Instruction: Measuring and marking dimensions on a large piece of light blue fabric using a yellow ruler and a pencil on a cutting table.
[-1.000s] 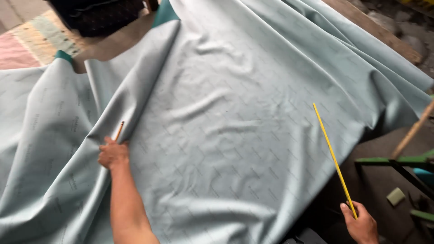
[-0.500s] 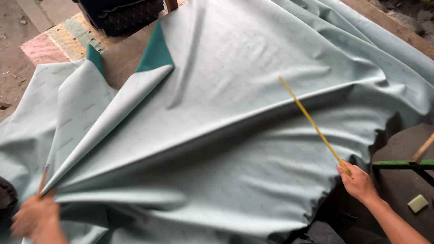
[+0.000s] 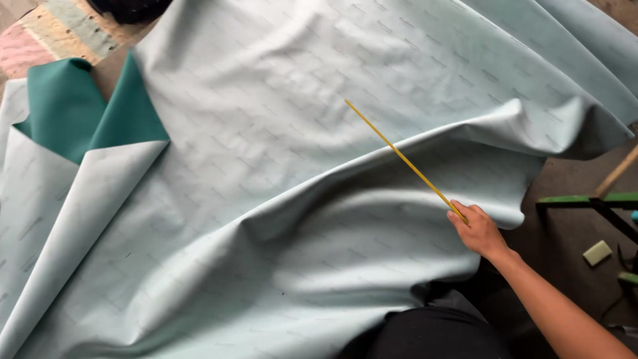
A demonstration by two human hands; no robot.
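A large sheet of pale green fabric [image 3: 279, 166] with small printed marks lies spread over a work surface, its darker green face [image 3: 73, 113] showing where a corner is folded back at the upper left. My right hand [image 3: 480, 229] grips one end of a long thin yellow stick [image 3: 402, 159], which slants up and left over the fabric. The hand rests at the fabric's raised right edge. My left hand is out of view.
A green metal frame [image 3: 585, 199] and a wooden bar [image 3: 618, 169] stand at the right over a dark floor, with a small pale block [image 3: 597, 252] below them. A pastel mat [image 3: 46, 33] shows at the upper left.
My left hand, which held a corner of the fabric at the lower left, has dropped out of view. The fabric has slid left, baring more dark green. My right hand and the stick have shifted up and left.
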